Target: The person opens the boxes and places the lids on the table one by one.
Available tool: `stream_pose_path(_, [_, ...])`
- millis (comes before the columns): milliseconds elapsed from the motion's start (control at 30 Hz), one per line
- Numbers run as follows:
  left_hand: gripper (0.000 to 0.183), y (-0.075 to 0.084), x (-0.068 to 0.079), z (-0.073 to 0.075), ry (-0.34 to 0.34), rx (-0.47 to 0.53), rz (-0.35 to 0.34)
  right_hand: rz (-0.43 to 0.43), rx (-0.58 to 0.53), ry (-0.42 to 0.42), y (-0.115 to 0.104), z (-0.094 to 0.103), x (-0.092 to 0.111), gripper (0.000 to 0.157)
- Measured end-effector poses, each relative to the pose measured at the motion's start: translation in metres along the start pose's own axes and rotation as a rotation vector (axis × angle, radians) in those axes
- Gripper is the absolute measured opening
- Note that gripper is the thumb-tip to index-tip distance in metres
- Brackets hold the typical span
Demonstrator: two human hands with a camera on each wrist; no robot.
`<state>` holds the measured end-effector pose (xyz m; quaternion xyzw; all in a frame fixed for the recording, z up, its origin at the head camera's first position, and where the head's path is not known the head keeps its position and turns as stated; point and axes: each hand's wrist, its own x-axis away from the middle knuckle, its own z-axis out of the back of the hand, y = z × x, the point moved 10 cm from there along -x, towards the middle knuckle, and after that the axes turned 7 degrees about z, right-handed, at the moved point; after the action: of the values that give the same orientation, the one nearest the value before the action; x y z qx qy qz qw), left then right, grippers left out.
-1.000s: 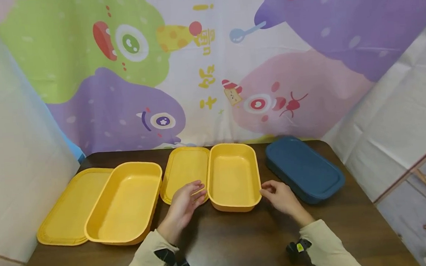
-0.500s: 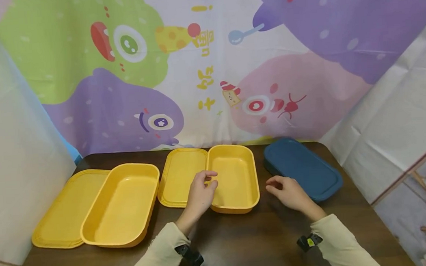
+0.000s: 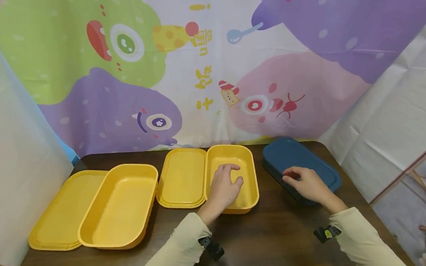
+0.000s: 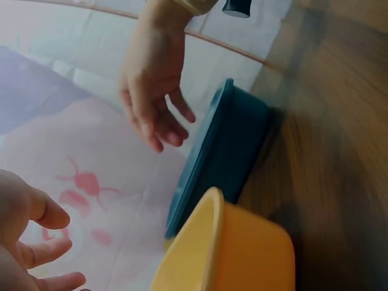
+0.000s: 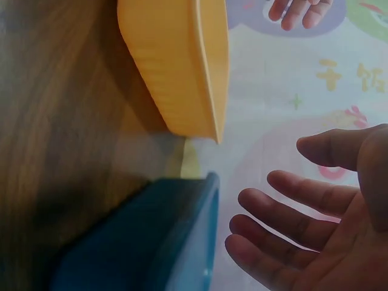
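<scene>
My left hand [image 3: 224,188] hovers over the smaller yellow container [image 3: 248,187], its fingers loosely bent around nothing. My right hand [image 3: 307,183] hangs over the near left side of a blue lidded container [image 3: 306,160]. In the right wrist view the fingers [image 5: 285,218] are spread and relaxed, beside the blue container's rim [image 5: 209,224]. The left wrist view shows the blue container [image 4: 233,139] standing beyond the yellow container's corner [image 4: 254,248]. A flat yellow lid [image 3: 182,177] lies against the left side of the smaller yellow container.
At the left stands a larger yellow container [image 3: 120,208], its edge overlapping another yellow lid [image 3: 65,211]. All stand on a dark wooden table [image 3: 263,244]. A cartoon-printed cloth [image 3: 198,130] hangs behind its far edge.
Both hands have moved right. The left hand leaves the left side of the smaller yellow container and is now above it; the right hand moves from its right rim to over the blue container.
</scene>
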<state>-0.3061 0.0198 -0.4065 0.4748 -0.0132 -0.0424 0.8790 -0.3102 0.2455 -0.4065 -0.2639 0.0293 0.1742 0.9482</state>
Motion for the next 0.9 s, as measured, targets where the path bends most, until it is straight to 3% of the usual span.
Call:
stream_pose_path(200, [0.031,0.025,-0.005,-0.031,-0.029,-0.052,-0.055,-0.015,0.03,0.014,0.011,0.019,-0.002,0.029])
stream_pose_path(367, [0.03,0.038,-0.012,-0.056,0.002,-0.099,-0.092,-0.036,0.055,0.043,0.026,0.035,-0.003,0.033])
stream_pose_path(633, [0.03,0.056,-0.02,-0.104,-0.009,-0.137,-0.144,-0.082,0.068,0.16,0.058,0.06,-0.003,0.044])
stream_pose_path(900, [0.03,0.055,-0.015,-0.139,-0.067,-0.101,-0.144,-0.156,0.029,0.237,0.1,0.066,0.017,0.054])
